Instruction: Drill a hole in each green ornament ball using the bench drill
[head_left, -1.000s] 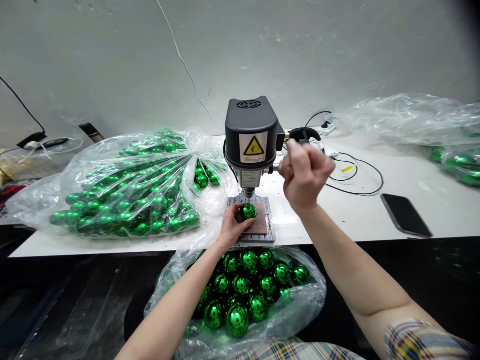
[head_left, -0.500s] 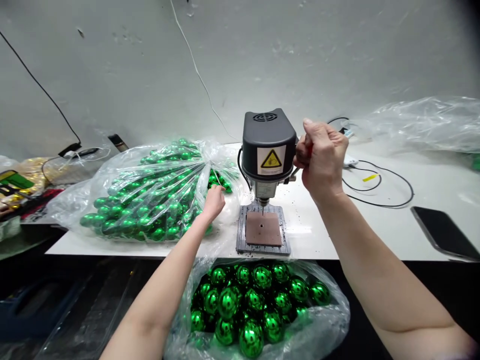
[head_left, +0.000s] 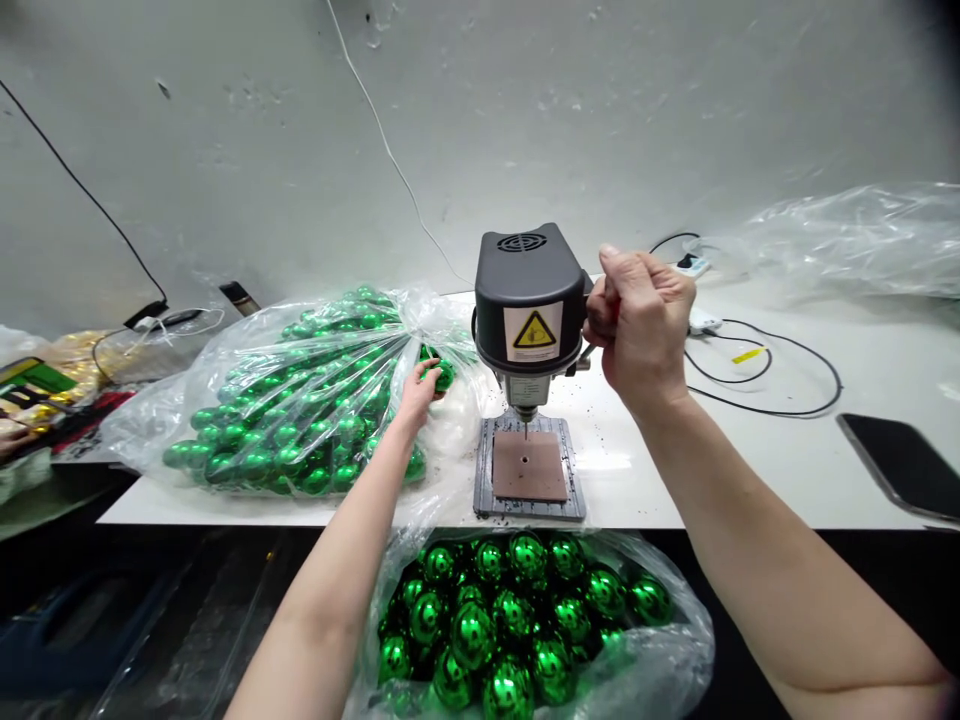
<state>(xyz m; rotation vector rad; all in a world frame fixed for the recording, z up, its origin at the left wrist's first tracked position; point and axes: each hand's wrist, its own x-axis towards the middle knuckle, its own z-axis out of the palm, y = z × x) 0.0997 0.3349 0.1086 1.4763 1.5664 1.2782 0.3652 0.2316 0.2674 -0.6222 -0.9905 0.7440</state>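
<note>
A: Left hand status?
B: A green ball (head_left: 445, 376) is held in the left hand (head_left: 421, 388), just left of frame centre. Fingers are curled onto its left side; the thumb is hidden.
A: Ball location?
B: Beside the gathered neck of the left bag (head_left: 146, 415). That bag is clear, packed with green balls and laid on the white desk (head_left: 637, 490), middle left of frame.
A: Right hand?
B: Closed in a fist round the lever (head_left: 590, 351) of the drill press (head_left: 529, 290), right of centre. The grip is mostly covered by the fingers; a bit of red is seen.
A: Drill state?
B: Stood upright at frame centre. A yellow warning label (head_left: 534, 332) is fixed on the front. The bit (head_left: 526, 431) is held above the brown pad (head_left: 544, 475), clear of it. Whether it is spinning cannot be told.
A: Pad?
B: Laid on the grey base (head_left: 484, 500). A hole is seen in it; dark crumbs are scattered around.
A: Lower frame?
B: An open bag (head_left: 675, 665) is placed below the desk edge, bottom centre. It is filled with shiny balls (head_left: 474, 632).
A: Right side?
B: A phone (head_left: 896, 465) is laid near the desk edge. A black cable (head_left: 834, 395) is looped behind it, with a yellow tag (head_left: 747, 356) inside the loop. Clear plastic (head_left: 862, 240) is heaped at upper right.
</note>
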